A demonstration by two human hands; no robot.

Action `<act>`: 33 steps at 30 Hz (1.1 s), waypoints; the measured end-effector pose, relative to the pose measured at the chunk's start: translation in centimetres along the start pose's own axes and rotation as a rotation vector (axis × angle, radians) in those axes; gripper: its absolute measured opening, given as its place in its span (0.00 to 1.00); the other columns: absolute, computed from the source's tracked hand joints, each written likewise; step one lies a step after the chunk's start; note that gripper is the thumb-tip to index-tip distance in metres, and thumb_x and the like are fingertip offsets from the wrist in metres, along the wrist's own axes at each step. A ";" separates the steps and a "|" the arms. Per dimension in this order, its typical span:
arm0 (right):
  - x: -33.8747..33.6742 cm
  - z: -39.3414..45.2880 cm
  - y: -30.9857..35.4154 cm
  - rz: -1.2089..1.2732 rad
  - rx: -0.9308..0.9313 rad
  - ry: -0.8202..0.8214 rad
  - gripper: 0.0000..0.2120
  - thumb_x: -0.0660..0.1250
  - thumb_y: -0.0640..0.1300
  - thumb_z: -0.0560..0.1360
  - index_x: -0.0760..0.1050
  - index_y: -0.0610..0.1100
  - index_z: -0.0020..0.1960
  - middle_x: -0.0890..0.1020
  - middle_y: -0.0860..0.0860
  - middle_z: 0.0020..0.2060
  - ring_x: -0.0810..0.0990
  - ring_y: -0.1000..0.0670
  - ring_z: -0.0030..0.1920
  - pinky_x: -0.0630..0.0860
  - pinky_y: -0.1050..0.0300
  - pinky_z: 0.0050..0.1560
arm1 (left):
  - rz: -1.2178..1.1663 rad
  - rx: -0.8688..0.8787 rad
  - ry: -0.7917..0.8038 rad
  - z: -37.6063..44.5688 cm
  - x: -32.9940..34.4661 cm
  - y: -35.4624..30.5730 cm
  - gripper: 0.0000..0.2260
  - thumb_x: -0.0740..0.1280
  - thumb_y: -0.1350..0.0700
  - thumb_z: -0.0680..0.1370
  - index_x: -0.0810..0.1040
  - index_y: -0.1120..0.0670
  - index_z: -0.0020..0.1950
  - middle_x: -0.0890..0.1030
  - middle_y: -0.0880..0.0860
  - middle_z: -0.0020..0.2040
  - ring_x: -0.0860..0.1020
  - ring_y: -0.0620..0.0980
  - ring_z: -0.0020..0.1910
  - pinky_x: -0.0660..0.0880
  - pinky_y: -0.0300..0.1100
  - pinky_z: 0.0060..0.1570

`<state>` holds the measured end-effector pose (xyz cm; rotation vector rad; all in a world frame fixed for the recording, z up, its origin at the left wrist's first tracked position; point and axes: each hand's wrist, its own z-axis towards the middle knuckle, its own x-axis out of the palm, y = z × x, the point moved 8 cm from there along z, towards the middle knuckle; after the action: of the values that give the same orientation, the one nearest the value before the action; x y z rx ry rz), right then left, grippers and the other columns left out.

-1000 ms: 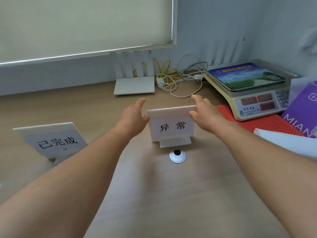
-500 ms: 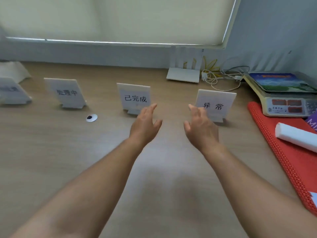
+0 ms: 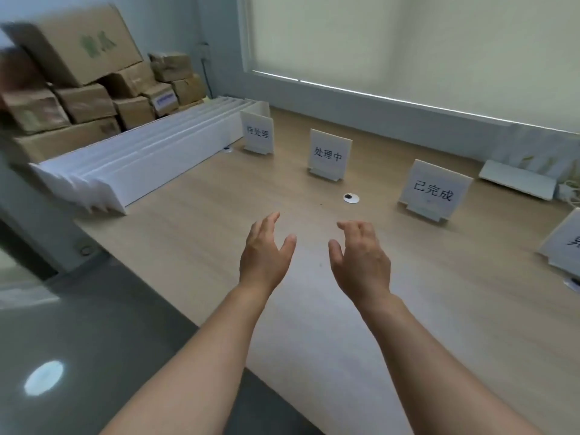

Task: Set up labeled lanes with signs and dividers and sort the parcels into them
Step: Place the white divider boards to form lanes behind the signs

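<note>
Both hands, left (image 3: 265, 251) and right (image 3: 361, 260), had let go of the last white sign (image 3: 561, 246) and hovered empty, fingers spread, above the pale wooden desk (image 3: 194, 221). Four signs stood (dividers next, I'd guess); white divider boards (image 3: 141, 164) and brown cardboard parcels (image 3: 88, 98) waited left.

Matt wood, white board and brown cardboard

The desk (image 3: 194, 227) looks like pale, smooth, matt wood-grain laminate; on it the signs (image 3: 330, 154) are matt white board with paper labels, left of them smooth white dividers (image 3: 150, 158) and rough brown cardboard parcels (image 3: 84, 102); the floor (image 3: 78, 340) is glossy grey.
</note>
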<state>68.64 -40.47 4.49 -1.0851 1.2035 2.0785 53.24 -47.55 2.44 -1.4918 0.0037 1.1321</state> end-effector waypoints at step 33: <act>24.3 18.1 32.5 0.279 -0.157 0.043 0.37 0.38 0.64 0.71 0.77 0.45 0.59 0.78 0.46 0.55 0.75 0.43 0.56 0.68 0.50 0.53 | 0.231 -0.190 -0.216 21.5 -27.3 25.1 0.21 0.56 0.47 0.81 0.64 0.52 0.73 0.68 0.50 0.71 0.58 0.48 0.72 0.57 0.52 0.72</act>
<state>24.22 -39.70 5.08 -1.0869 1.2929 2.4064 10.98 -54.32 4.29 -1.5565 -0.0843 1.5108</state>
